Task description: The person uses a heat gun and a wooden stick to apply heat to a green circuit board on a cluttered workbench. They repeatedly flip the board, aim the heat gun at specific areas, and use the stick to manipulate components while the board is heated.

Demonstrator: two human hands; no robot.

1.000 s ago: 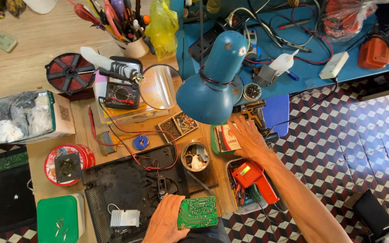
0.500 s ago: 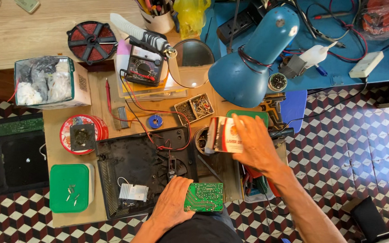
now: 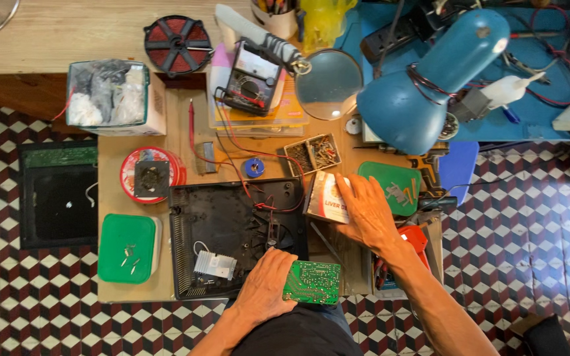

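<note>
Right hand now covers small box; left hand holds circuit board

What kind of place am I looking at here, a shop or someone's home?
Probably a small electronics repair bench, shop or home I cannot tell. A multimeter, a magnifying glass and an opened black casing crowd the table, and the left hand holds a green circuit board.
</note>
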